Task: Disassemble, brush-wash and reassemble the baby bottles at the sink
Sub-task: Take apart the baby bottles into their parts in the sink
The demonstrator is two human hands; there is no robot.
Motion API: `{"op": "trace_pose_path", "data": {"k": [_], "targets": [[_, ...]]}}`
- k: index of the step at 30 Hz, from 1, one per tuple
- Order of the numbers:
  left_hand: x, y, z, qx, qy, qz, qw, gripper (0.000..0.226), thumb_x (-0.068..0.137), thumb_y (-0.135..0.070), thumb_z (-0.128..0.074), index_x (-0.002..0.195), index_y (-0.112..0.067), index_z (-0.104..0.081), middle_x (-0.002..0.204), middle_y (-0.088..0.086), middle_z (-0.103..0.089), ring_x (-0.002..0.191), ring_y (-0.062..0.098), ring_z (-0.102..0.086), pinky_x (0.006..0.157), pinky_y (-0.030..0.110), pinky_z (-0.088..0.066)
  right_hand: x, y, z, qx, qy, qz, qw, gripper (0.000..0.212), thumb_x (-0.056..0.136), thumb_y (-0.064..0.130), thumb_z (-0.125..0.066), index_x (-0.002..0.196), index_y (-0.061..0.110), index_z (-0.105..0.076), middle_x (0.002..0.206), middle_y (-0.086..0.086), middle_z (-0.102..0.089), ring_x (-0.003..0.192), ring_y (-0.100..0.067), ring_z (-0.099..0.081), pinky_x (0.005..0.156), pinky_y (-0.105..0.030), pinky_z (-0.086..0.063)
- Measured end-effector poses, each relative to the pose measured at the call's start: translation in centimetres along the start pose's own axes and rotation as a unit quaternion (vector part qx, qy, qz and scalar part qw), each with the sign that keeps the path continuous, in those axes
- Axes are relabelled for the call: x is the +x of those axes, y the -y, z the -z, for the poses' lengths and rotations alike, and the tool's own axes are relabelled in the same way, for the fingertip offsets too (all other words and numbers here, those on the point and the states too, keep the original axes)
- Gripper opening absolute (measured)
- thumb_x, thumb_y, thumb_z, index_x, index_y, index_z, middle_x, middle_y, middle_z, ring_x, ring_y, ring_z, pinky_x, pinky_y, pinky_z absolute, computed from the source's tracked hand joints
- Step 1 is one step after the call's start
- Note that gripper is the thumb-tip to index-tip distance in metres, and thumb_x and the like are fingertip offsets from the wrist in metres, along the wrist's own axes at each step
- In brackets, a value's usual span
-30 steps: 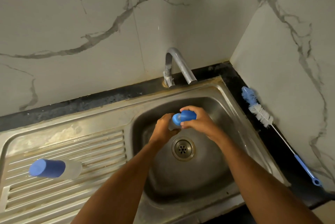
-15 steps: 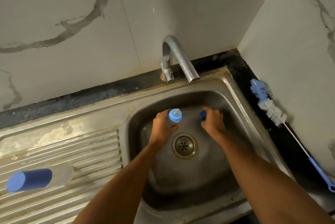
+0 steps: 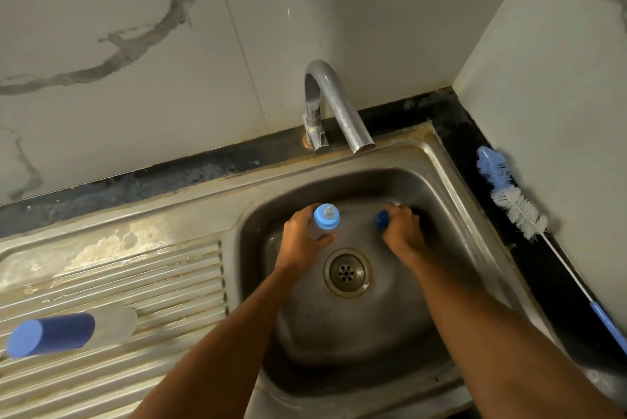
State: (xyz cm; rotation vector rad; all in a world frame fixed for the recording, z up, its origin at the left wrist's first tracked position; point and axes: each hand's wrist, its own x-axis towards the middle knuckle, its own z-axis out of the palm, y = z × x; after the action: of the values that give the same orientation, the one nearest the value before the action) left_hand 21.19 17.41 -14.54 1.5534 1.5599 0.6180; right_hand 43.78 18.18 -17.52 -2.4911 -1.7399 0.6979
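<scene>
Just below the middle of the frame, my left hand [image 3: 300,242] grips a baby bottle [image 3: 324,220] upright over the sink basin [image 3: 451,215], fingers curled round its clear body so the light-blue collar and teat stick up above my knuckles, uncovered. To its right, apart from it, my right hand [image 3: 402,232] is closed round the dark-blue cap [image 3: 382,219], of which only one end shows at the left edge of my fist. Both hands sit just above the drain [image 3: 346,272] and below the tap [image 3: 334,106]. I count two bottles: the one I hold, and a second bottle [image 3: 73,328] lying on its side at the lower left on the ribbed drainboard [image 3: 135,279], its dark-blue cap on. One bottle brush [image 3: 515,201] lies along the dark counter at the right edge, by the wall.
</scene>
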Motion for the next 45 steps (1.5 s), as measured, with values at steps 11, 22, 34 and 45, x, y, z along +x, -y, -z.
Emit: {"op": "trace_pose_path", "data": {"k": [11,22,34,45], "targets": [[-1.7,-1.7,0.9,0.055,-0.016,-0.073,0.996,0.049,0.079,-0.027,-0.084,0.123,-0.027,-0.063,0.116,-0.013,-0.060,0.108,0.006,-0.054,0.092,0.023,-0.047,-9.2,10.4,9.0,0.081,-0.046,0.154,0.984,0.056,0.090,0.064,-0.056,0.109,0.012,-0.065,0.089,-0.002,-0.068,0.075,-0.011,-0.060,0.058,-0.018,-0.040],[-4.3,-4.7,4.8,0.020,0.028,-0.153,0.988,0.034,0.076,-0.018,-0.086,0.106,-0.021,-0.070,0.093,-0.022,-0.065,0.093,-0.011,-0.060,0.081,0.009,-0.048,-10.2,10.4,12.1,0.009,-0.013,0.276,0.961,0.037,0.076,0.050,-0.077,0.079,0.014,-0.071,0.065,0.006,-0.065,0.062,-0.007,-0.061,0.062,-0.028,-0.057],[-5.4,-4.2,6.1,-0.001,0.028,-0.166,0.986,0.054,0.071,-0.028,-0.090,0.120,-0.020,-0.068,0.112,-0.007,-0.070,0.099,0.008,-0.065,0.089,0.028,-0.054,-12.8,10.7,14.0,0.051,0.068,0.354,0.931,0.077,0.073,0.009,-0.076,0.143,0.031,-0.050,0.132,0.008,-0.056,0.124,-0.010,-0.048,0.100,-0.026,-0.046],[-5.3,-4.3,5.5,0.014,0.003,-0.170,0.985,0.051,0.071,-0.019,-0.090,0.116,-0.017,-0.068,0.105,-0.011,-0.067,0.093,0.002,-0.063,0.084,0.017,-0.050,-13.8,11.4,12.8,0.017,0.029,0.303,0.952,0.071,0.072,0.010,-0.081,0.137,0.026,-0.058,0.127,0.004,-0.058,0.119,-0.013,-0.051,0.101,-0.032,-0.048]]}}
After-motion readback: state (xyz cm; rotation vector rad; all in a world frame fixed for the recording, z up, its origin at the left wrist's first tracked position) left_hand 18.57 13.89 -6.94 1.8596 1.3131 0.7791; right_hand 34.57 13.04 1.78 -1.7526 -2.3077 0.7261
